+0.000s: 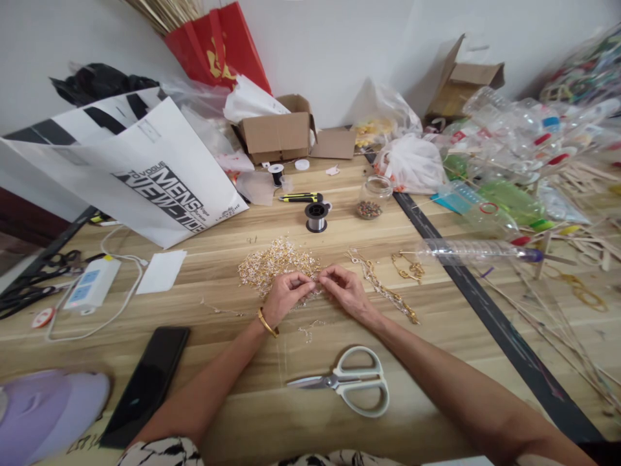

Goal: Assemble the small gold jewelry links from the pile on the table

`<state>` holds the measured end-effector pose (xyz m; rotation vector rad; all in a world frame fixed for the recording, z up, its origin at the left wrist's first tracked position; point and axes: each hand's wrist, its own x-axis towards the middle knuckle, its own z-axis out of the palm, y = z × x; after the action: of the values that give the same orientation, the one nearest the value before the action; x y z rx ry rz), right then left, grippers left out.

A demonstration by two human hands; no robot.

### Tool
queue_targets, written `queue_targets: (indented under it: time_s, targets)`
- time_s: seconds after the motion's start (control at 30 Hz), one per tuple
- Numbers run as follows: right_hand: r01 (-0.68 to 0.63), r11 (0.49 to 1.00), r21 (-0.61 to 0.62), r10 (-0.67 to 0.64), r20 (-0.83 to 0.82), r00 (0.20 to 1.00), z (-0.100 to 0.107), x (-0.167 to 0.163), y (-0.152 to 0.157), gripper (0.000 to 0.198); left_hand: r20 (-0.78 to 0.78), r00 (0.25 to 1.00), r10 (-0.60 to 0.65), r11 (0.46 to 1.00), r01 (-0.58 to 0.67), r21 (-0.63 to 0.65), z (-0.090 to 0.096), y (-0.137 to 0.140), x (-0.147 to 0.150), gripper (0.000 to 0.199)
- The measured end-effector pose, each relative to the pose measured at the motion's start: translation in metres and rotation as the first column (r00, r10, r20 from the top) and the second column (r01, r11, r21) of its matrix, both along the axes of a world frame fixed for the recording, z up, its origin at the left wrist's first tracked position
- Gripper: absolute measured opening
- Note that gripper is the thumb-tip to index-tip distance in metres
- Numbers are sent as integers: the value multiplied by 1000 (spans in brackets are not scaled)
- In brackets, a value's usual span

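Observation:
My left hand, with a gold bangle at the wrist, is closed in a pinch at the near edge of a pile of small gold and silver jewelry pieces. Its fingertips almost meet those of my right hand, also closed in a pinch. Whatever lies between the fingertips is too small to make out. Gold and silver chains stretch out to the right of my right hand. A short silver chain rests below the hands. Nearer to me lie scissors with pale handles.
Beyond the pile stand a wire spool, a yellow-black utility knife and a glass jar of beads. A phone and a white power strip lie left. Plastic bottles crowd the right. A paper bag stands back left.

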<state>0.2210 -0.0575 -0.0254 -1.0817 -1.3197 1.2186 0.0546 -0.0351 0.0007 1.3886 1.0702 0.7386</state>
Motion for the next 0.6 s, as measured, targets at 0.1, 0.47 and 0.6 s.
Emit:
queue_targets:
  time_s: [0.1,0.47,0.6]
  targets:
    - [-7,1000,-2,7,-11,1000,0,0,-1,24,14,1000,2,1000,-2,-13,1,0,0,23]
    - [8,999,44,-8,13,1000,5,-1,-3,22,25,1000,2,1000,-2,-27,2,0,0,22]
    - [15,998,56,-14,-4,1000,1,-1,-3,20,39,999,2,999,-1,-34,3,0,0,24]
